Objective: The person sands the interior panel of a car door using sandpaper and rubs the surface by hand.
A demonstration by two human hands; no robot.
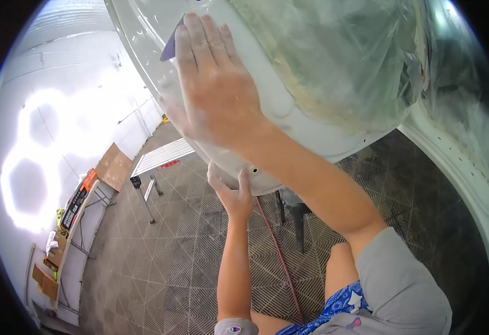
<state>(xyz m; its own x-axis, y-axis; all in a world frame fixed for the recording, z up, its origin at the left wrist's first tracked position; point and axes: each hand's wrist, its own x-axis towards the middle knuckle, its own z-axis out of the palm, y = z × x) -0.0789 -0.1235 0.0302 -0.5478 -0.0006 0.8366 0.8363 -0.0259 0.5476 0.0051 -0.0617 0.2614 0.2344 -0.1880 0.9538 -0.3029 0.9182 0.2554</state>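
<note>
A white car door [264, 70] fills the upper middle, its inner side toward me, with cloudy plastic sheeting [345, 61] over part of it. My right hand [216, 92] lies flat against the panel near the door's edge, fingers stretched and together. Under those fingers is a purple sheet of sandpaper [169, 49]; only one corner sticks out, the rest is hidden. Lower down, my left hand [234, 190] grips the door's bottom rim, thumb on the near face and fingers partly hidden round the edge. Pale dust coats both hands.
A metal work platform [163, 155] stands beyond the door. Along the left wall, a folding table [77, 237] carries boxes, and a cardboard sheet [115, 167] leans nearby. A red hose [278, 251] runs across the tiled floor near a black stand [297, 218]. The car's body [451, 162] is at right.
</note>
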